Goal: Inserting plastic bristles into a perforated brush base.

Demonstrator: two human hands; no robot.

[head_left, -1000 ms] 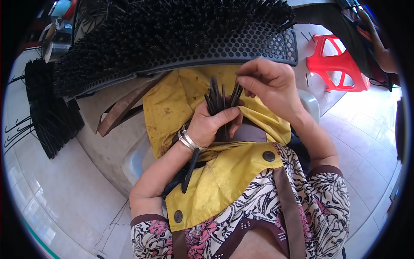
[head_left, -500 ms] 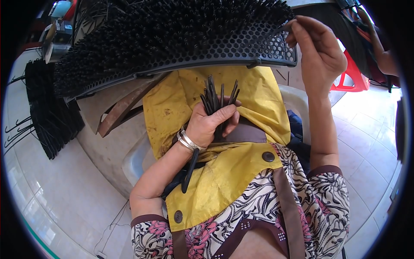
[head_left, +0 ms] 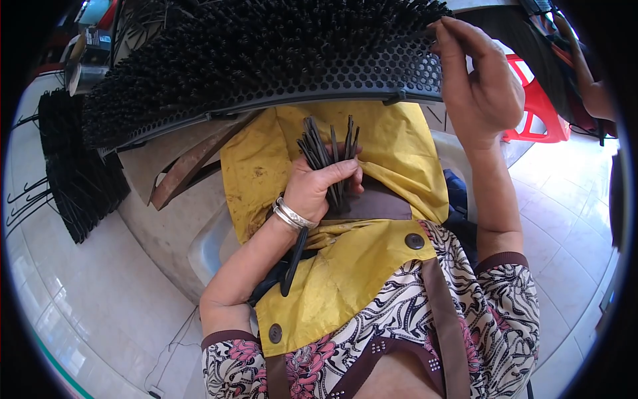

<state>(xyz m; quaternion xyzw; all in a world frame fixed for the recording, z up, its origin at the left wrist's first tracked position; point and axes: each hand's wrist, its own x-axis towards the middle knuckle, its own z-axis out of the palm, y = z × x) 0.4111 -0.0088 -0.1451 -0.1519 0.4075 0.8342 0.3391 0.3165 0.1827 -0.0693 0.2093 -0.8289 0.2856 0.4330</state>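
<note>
A bundle of thin black sticks (head_left: 323, 149) stands up out of my left hand (head_left: 318, 186), whose fingers are closed around it above my lap. My right hand (head_left: 484, 86) is raised at the right end of a curved black panel (head_left: 319, 88) full of hexagonal holes. Its thumb and fingertips pinch together on what looks like a thin black stick against the dark rows. Many upright black sticks (head_left: 266, 46) fill most of the panel; bare holes show along its near edge and right end.
A yellow apron (head_left: 392, 139) covers my lap. Brown metal bar (head_left: 189, 166) sits under the panel's left side. Black strips with hooked wires (head_left: 80, 166) lie at the left. A red plastic stool (head_left: 541, 110) and another person's arm (head_left: 595, 93) are at the right.
My right hand has moved slightly left and up along the panel's right end, staying pinched. My left hand has shifted a little left with the bundle, whose sticks now spread more.
</note>
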